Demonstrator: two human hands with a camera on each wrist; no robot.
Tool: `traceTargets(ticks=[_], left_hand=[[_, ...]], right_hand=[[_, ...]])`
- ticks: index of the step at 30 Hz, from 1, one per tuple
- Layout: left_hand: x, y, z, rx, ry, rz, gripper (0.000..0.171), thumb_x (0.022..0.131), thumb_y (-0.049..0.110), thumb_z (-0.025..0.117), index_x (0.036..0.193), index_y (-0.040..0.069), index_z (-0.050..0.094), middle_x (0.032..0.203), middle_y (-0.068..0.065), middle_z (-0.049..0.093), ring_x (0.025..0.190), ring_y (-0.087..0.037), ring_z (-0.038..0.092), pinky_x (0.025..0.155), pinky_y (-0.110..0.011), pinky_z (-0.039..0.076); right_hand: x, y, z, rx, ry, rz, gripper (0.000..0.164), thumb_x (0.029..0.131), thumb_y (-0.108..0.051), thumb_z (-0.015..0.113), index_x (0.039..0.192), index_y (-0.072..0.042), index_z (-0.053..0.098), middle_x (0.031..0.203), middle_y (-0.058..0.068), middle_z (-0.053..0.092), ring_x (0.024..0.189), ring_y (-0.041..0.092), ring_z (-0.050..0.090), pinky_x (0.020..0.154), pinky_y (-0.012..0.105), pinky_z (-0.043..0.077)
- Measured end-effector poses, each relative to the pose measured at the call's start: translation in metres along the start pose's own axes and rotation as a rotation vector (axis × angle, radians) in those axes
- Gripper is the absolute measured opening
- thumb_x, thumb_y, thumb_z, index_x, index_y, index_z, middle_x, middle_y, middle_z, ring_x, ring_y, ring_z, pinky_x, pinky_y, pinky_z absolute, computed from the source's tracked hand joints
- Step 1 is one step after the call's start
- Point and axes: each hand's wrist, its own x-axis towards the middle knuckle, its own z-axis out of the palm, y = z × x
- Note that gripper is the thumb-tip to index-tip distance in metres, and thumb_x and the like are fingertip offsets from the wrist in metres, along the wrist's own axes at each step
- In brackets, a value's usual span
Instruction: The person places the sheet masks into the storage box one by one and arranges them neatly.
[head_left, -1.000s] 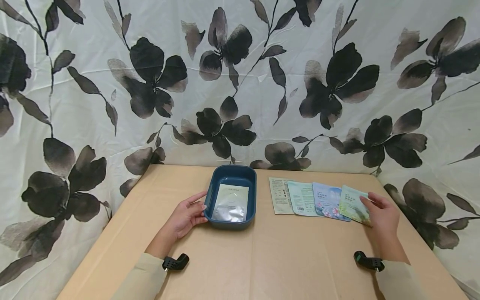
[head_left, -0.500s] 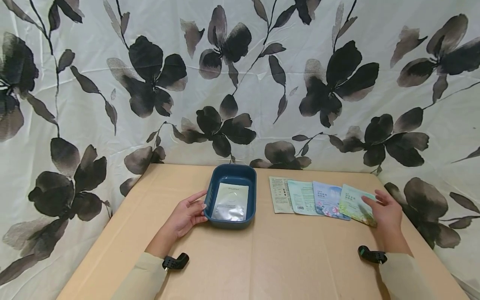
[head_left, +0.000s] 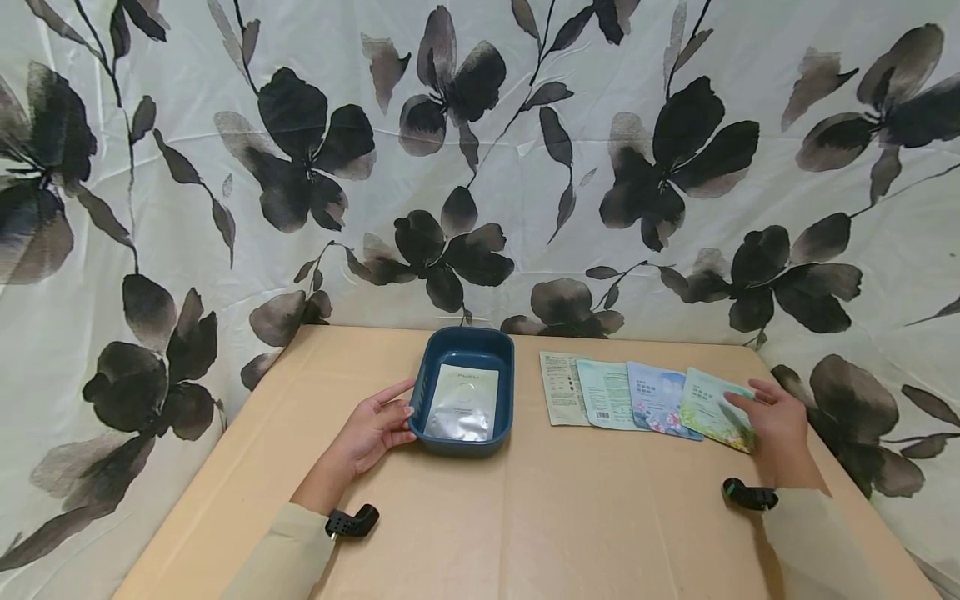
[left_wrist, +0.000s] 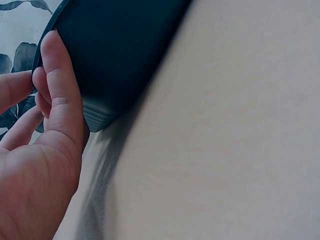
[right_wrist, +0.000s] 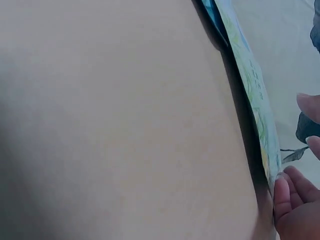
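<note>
My left hand (head_left: 377,433) rests its fingertips against the outer left side of a dark blue plastic tray (head_left: 504,392). In the left wrist view, a long finger lies along the tray's wall (left_wrist: 120,60) just below its rim. A silver-and-cream sachet (head_left: 462,400) lies in the tray. My right hand (head_left: 780,429) is beside the right end of a green sachet (head_left: 711,408), its fingers loosely bent. Lower fingertips touch that sachet's edge in the right wrist view, while other fingers are apart from it; part of the grip is hidden.
Left of the green sachet, a blue floral sachet (head_left: 662,400), a mint sachet (head_left: 611,396) and a pale printed sachet (head_left: 562,390) overlap in a row. All stand on a tan table (head_left: 570,517), with a floral cloth (head_left: 555,192) behind it.
My right hand has slid slightly right, uncovering more of the green sachet's right edge. The left hand and the tray stay where they were.
</note>
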Motion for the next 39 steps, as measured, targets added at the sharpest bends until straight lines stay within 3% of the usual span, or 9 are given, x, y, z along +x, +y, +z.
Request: traceTargets(ticks=[8, 15, 21, 31, 39], left_hand=[[0.0, -0.001, -0.001, -0.005, -0.009, 0.001, 0.062, 0.103, 0.004, 0.057, 0.16, 0.011, 0.035, 0.107, -0.005, 0.065, 0.075, -0.012, 0.068, 0.076, -0.031, 0.064], [0.002, 0.001, -0.001, 0.001, -0.023, 0.017, 0.062, 0.103, 0.004, 0.056, 0.161, 0.01, 0.033, 0.106, -0.006, 0.064, 0.075, -0.012, 0.068, 0.075, -0.03, 0.064], [0.003, 0.0, -0.001, -0.006, -0.035, 0.028, 0.063, 0.103, 0.003, 0.056, 0.161, 0.008, 0.031, 0.105, -0.006, 0.065, 0.075, -0.011, 0.069, 0.074, -0.03, 0.064], [-0.001, -0.002, -0.001, 0.001, -0.027, 0.009, 0.062, 0.103, 0.005, 0.056, 0.16, 0.011, 0.033, 0.112, -0.01, 0.066, 0.077, -0.013, 0.069, 0.076, -0.031, 0.064], [0.001, -0.001, -0.001, -0.005, -0.041, 0.019, 0.061, 0.104, 0.004, 0.055, 0.161, 0.011, 0.032, 0.106, -0.006, 0.067, 0.076, -0.013, 0.069, 0.076, -0.031, 0.064]], right_hand=[[0.008, 0.002, -0.002, -0.043, -0.024, 0.016, 0.082, 0.096, -0.043, 0.069, 0.16, -0.008, 0.032, 0.165, 0.026, 0.029, 0.146, 0.045, 0.035, 0.112, 0.055, 0.041], [0.016, 0.0, -0.003, -0.036, -0.033, 0.046, 0.081, 0.096, -0.037, 0.07, 0.159, -0.004, 0.032, 0.164, 0.028, 0.027, 0.147, 0.048, 0.031, 0.118, 0.058, 0.037], [0.021, 0.001, -0.005, -0.053, -0.035, 0.056, 0.079, 0.095, -0.031, 0.072, 0.158, -0.002, 0.033, 0.163, 0.029, 0.029, 0.145, 0.047, 0.034, 0.108, 0.055, 0.044], [0.021, -0.002, -0.004, -0.208, -0.087, -0.021, 0.084, 0.095, -0.029, 0.072, 0.157, 0.006, 0.028, 0.158, 0.038, 0.028, 0.138, 0.052, 0.036, 0.112, 0.058, 0.042], [0.02, -0.008, -0.002, -0.249, -0.097, -0.006, 0.09, 0.095, -0.026, 0.073, 0.159, 0.007, 0.018, 0.161, 0.038, 0.018, 0.143, 0.055, 0.029, 0.116, 0.063, 0.036]])
